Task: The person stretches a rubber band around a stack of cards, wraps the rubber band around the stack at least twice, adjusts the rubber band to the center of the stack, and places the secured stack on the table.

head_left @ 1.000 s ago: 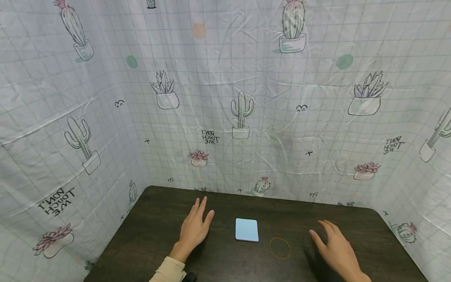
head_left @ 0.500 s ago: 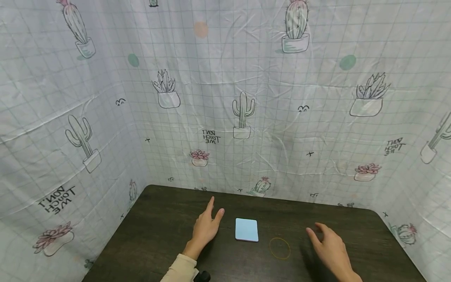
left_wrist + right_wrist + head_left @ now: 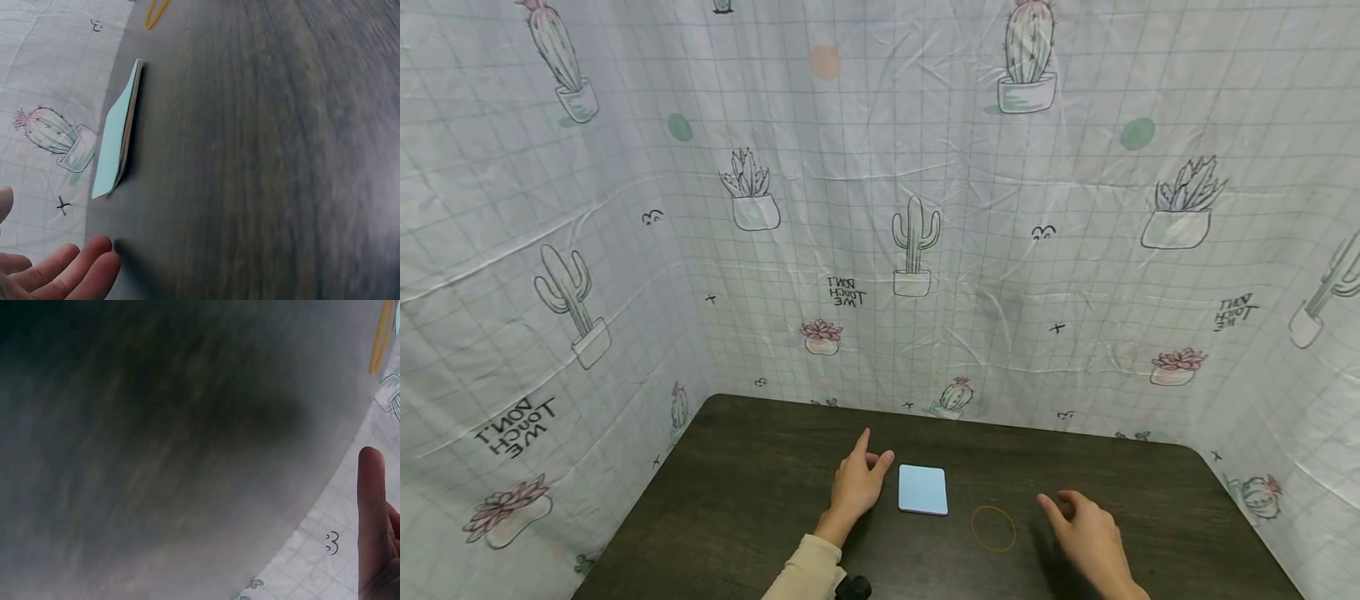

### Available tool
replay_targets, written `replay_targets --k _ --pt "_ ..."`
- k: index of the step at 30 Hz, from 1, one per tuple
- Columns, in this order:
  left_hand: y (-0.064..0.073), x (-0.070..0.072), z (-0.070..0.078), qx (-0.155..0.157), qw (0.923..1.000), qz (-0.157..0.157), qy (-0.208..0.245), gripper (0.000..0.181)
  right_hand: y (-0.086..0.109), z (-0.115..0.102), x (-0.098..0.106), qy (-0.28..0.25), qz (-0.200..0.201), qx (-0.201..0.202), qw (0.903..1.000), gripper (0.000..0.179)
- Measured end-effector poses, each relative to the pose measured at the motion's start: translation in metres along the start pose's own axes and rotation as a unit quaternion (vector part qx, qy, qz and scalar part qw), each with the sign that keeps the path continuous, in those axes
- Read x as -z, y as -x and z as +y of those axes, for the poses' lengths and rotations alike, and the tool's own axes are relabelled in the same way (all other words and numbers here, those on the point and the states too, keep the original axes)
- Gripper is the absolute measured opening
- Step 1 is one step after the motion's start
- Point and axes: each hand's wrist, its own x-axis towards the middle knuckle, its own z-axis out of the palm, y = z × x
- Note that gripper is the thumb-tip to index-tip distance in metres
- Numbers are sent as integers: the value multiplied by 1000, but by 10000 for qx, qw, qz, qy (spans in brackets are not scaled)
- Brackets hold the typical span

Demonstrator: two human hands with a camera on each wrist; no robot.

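**Light-blue square stack on dark wood table, one hand to each side**

Stack: lies flat, much nearer to left hand than to right hand. Shows rounded corners, plus thin layered edge in left wrist view.

Yellow loop, thin, like a rubber band: lies on table between stack and right hand, just beside stack, touching neither.

Left hand: hovers just left of stack, apart from it. Holds nothing. Mostly open, with straight index finger toward far table edge, thumb out toward stack, partly bent remaining fingers. Casts shadow on table in left wrist view.

Right hand: sits to right of loop, apart from it. Holds nothing. Loosely open, with thumb out and slightly bent, relaxed fingers. Impossible to tell about contact with table; heavy blur in right wrist view.

Surroundings: white grid cloth with printed potted cacti and mirrored lettering, behind table and along both sides. Beige sleeve on left arm. Dark round item at cuff, too cut off to identify.
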Motion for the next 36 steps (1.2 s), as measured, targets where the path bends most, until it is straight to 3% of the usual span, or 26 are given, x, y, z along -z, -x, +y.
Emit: replay_targets --k 7,16,23,36 --pt "-4 -9 4 111 9999 -9 -85 67 3 -6 -8 -190 -72 -164 9997 103" --pt "-8 -20 6 315 9987 -367 -154 68 7 -12 -15 -441 -547 -480 9964 56" --pt "-11 -28 9 382 9970 -251 -630 67 7 -21 -16 -165 -927 -458 9945 40" --pt "-9 -37 15 323 9893 -223 -1408 57 1 -29 -18 357 -1072 -219 9934 26"
